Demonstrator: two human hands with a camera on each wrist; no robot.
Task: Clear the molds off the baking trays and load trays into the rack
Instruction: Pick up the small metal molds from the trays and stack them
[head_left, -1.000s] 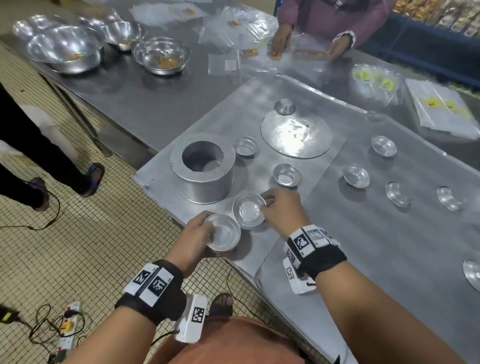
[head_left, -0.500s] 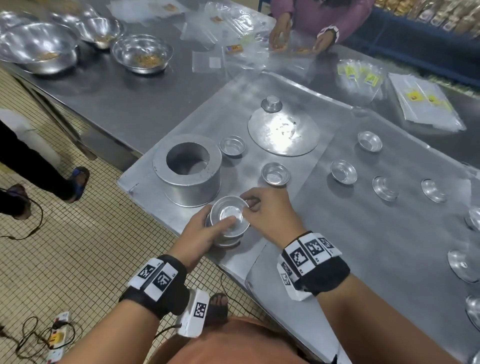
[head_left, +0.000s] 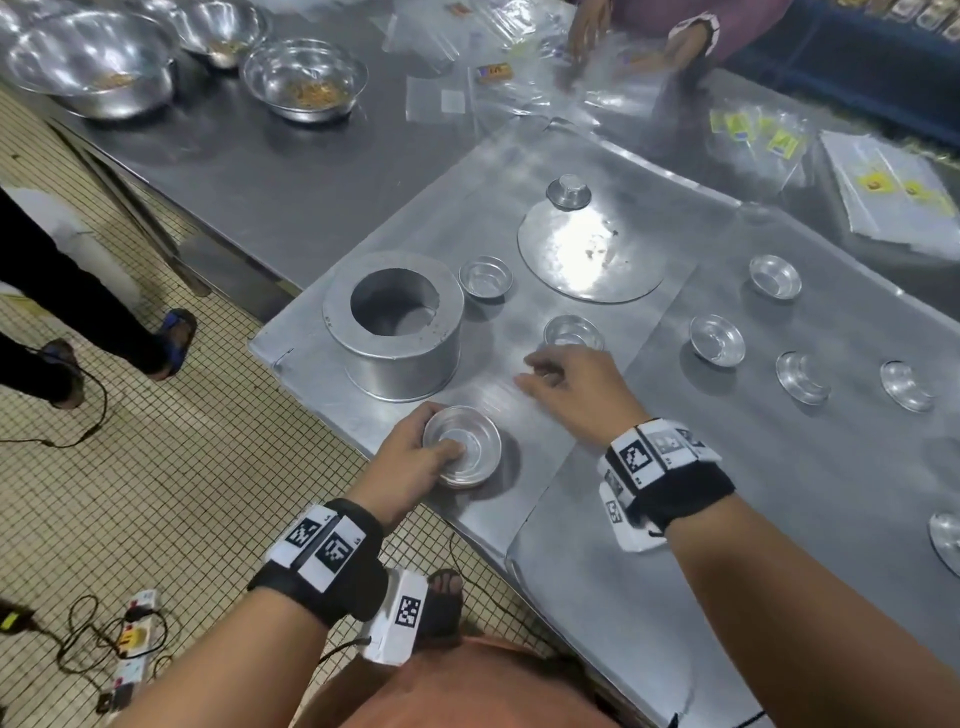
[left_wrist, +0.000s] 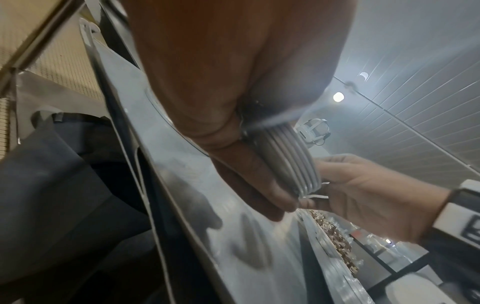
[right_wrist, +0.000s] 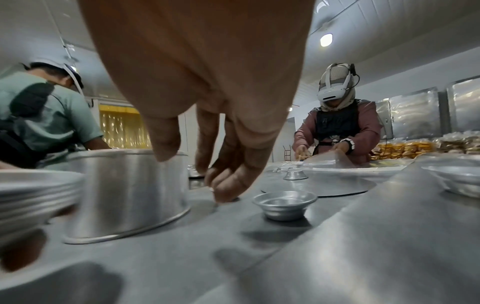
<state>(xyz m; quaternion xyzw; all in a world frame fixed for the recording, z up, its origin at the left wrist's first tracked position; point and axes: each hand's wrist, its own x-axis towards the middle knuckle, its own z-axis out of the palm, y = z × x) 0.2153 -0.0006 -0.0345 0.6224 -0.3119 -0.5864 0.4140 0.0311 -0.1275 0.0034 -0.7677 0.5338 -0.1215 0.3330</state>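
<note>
Two flat metal baking trays lie side by side, the left tray and the right tray. My left hand grips a stack of nested round molds at the left tray's near edge, thumb over the rim; the stacked rims show in the left wrist view. My right hand hovers empty over the left tray, its fingers loosely curled just left of a small mold. Another small mold sits beside a tall ring mold. Several small molds dot the right tray.
A flat round disc with an upturned small mold at its far edge lies on the left tray. Steel bowls and plastic bags cover the table behind. A person works across it; another person's legs stand left.
My right hand set a mold onto the stack in my left hand, let go, and moved up and right toward the small mold. The stack now sits low on the tray.
</note>
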